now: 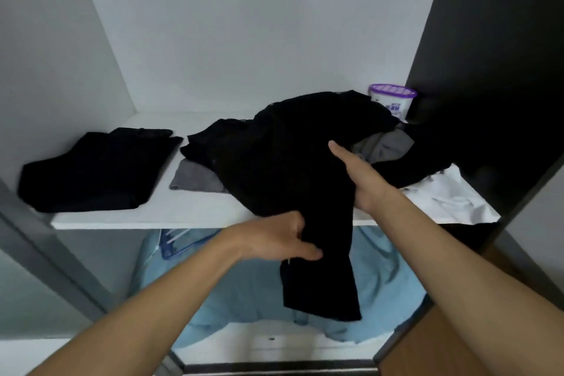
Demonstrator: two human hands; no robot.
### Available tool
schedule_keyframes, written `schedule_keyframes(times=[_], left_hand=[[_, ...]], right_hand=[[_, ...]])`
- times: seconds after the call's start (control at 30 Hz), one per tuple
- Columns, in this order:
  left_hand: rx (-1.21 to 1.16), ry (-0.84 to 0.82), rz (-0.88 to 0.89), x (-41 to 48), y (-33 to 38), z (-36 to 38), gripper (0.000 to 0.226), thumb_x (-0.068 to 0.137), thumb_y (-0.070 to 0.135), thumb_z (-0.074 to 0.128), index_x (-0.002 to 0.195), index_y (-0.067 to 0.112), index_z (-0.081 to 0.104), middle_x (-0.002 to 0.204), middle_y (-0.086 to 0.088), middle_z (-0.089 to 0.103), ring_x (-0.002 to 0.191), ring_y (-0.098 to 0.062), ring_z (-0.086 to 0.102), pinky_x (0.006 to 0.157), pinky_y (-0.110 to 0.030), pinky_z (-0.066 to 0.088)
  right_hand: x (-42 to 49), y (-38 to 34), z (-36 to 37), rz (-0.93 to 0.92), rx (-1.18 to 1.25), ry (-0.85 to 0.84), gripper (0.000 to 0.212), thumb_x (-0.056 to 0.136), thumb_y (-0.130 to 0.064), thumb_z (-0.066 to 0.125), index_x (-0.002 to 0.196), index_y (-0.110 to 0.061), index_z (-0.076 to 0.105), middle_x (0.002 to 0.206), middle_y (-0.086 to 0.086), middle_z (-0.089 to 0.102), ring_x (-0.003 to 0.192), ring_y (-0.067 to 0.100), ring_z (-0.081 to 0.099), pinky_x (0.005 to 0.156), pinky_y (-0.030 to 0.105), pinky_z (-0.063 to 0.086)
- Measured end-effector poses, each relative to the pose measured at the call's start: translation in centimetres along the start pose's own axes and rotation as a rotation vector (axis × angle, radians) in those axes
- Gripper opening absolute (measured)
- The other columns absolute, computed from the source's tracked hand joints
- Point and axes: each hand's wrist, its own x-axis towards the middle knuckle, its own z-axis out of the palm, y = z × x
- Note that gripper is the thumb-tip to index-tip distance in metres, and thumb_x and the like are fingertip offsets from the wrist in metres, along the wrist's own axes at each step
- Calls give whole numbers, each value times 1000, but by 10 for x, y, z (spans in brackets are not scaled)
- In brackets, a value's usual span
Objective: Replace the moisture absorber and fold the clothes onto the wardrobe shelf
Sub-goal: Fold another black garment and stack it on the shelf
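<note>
At centre frame the left hand (282, 239) pinches the hanging end of a black garment (293, 168), while the right hand (358, 175) lies flat and open on it. It drapes over the shelf (189, 212) edge; a folded black piece (97, 168) lies left, the moisture absorber (393, 101) upper right.

No readable text anywhere. Absorber tub (393, 102) at back right of shelf (195, 217) has a purple-printed label, too blurred to read. No brands, numbers or signs on clothes.
</note>
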Motion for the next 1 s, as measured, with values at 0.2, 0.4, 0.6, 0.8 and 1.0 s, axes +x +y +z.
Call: schedule_keyframes(times=[0.2, 0.4, 0.6, 0.8, 1.0], left_hand=[[-343, -51, -159, -82, -90, -2, 30, 85, 47, 73, 113, 37, 70, 109, 17, 74, 106, -3, 67, 92, -29, 54], [-1092, 210, -176, -93, -143, 2, 82, 66, 71, 76, 134, 28, 61, 117, 0, 73, 104, -19, 71, 82, -39, 57], [-1397, 398, -91, -74, -120, 34, 37, 94, 39, 62, 115, 11, 71, 109, -11, 75, 97, -24, 74, 75, -32, 60], [-1012, 393, -261, -105, -130, 77, 47, 61, 30, 76, 104, 14, 70, 88, -8, 76, 79, -22, 73, 67, -30, 55], [-809, 236, -229, -139, -128, 135, 57, 62, 24, 75, 118, 18, 65, 107, -9, 73, 100, -26, 69, 86, -35, 53]], right_hand=[[-54, 57, 51, -146, 83, 92, 29, 91, -7, 55, 86, -24, 79, 85, 5, 75, 76, 18, 73, 65, 30, 60], [-131, 115, 78, -43, -157, -5, 21, 80, -9, 59, 84, -17, 79, 91, 8, 76, 85, 20, 73, 68, 25, 57], [-204, 200, 89, 178, -668, -106, 36, 87, -8, 64, 71, -37, 78, 78, -16, 74, 83, 1, 69, 71, 10, 48], [-250, 206, 49, 384, -1012, -323, 25, 99, -12, 57, 122, -15, 66, 120, -1, 66, 108, 9, 62, 91, 13, 48], [-255, 169, 22, 122, -876, 46, 31, 97, -14, 61, 128, -15, 62, 125, 5, 66, 117, 15, 61, 93, 18, 44]])
